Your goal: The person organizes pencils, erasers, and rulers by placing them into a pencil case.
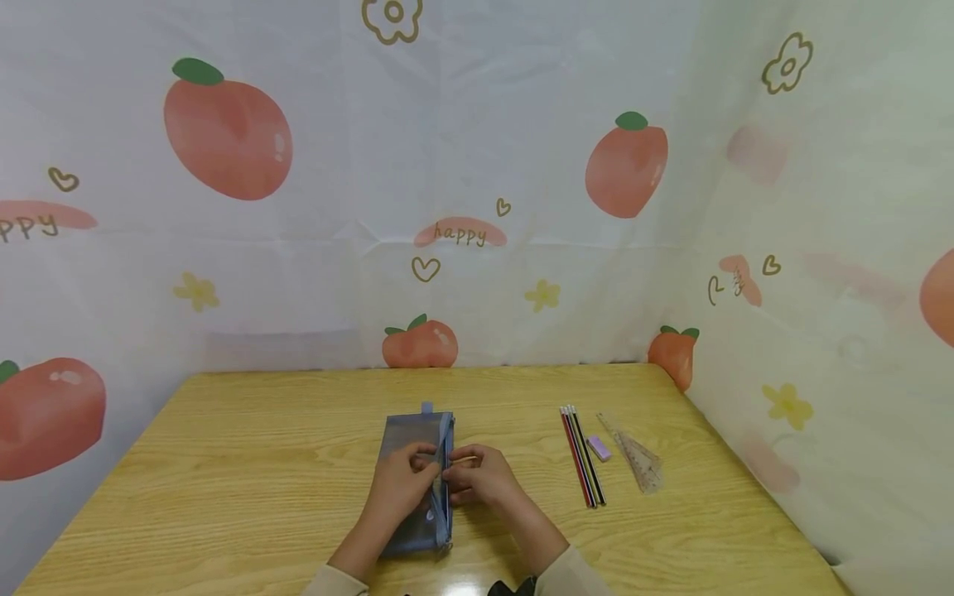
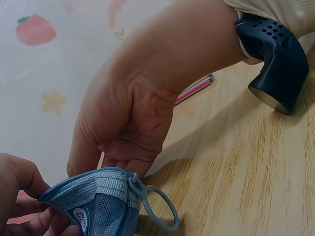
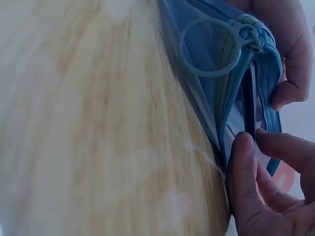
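A blue mesh pencil case [image 1: 410, 538] lies on the table with its zipper side parted, to the right. My left hand [image 1: 402, 480] grips its upper edge beside the opening; in the left wrist view those fingers [image 2: 27, 179] hold the zipper edge. From the other side, my right hand [image 1: 484, 476] reaches to the opening. Its thumb and index finger pinch a dark slim stick [image 3: 249, 98] inside the case, as the right wrist view shows; most of that stick is hidden. A ring-shaped zipper pull [image 3: 211, 73] hangs at the near end.
Right of the hands lie several pencils [image 1: 581, 455] side by side. A purple eraser [image 1: 599, 448] is next to them, then clear patterned rulers [image 1: 637, 455]. The wooden table [image 1: 246, 463] meets a fruit-print curtain [image 1: 477, 165] at the back and right.
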### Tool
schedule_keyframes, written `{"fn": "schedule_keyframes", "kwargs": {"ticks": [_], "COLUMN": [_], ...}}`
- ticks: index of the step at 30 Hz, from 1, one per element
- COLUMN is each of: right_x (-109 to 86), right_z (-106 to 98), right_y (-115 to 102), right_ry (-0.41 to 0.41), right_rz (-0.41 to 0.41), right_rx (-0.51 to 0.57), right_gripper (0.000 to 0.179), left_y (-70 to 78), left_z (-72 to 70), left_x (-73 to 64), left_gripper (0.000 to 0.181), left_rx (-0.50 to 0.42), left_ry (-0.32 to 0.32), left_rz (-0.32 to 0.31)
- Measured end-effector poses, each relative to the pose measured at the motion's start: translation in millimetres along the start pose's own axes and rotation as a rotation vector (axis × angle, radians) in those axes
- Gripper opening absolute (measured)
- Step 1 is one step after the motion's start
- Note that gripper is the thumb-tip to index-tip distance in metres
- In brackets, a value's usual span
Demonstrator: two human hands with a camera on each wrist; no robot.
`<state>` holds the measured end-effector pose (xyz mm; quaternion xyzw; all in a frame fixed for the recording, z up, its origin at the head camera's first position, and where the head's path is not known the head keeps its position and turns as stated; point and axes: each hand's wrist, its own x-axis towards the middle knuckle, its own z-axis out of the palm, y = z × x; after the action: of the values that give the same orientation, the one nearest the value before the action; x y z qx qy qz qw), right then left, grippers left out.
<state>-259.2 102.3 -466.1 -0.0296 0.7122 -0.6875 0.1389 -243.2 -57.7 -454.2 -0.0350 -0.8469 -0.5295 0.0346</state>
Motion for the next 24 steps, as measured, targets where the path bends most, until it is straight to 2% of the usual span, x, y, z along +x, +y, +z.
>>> {"fn": "schedule_keyframes", "kwargs": {"ticks": [5, 10, 13, 17, 20, 24], "right_x": [1.1, 1.7, -0.7, -5.8, -10.7, -15.8], "right_z": [-1, -16, -33, -65, -91, -114], "right_y": [0, -6, -14, -23, -27, -28], "right_ry": [0.01, 0.074, 0.164, 0.392, 0.537, 0.591], "right_rz": [-0.016, -0.093, -0.162, -0.213, -0.152, -0.045], "right_rx": [-0.039, -0.182, -0.363, -0.72, -0.923, -1.04], "right_gripper": [0.037, 0.034, 0.032, 0.031, 0.029, 0.011], "left_y": [0.6, 1.4, 2.1, 2.8, 2.8, 2.7], "left_z": [-1.4, -3.2, -4.0, -5.3, -5.9, -6.0], "left_x": [0.2, 0.3, 0.1, 0.0, 0.0, 0.2], "left_gripper": [0.037, 0.036, 0.037, 0.038, 0.038, 0.038], "left_rx": [-0.019, -0.027, -0.036, -0.052, -0.064, -0.068], "left_ry": [0.008, 0.021, 0.026, 0.033, 0.033, 0.035], "left_rz": [-0.009, -0.022, -0.031, -0.037, -0.043, -0.047]}}
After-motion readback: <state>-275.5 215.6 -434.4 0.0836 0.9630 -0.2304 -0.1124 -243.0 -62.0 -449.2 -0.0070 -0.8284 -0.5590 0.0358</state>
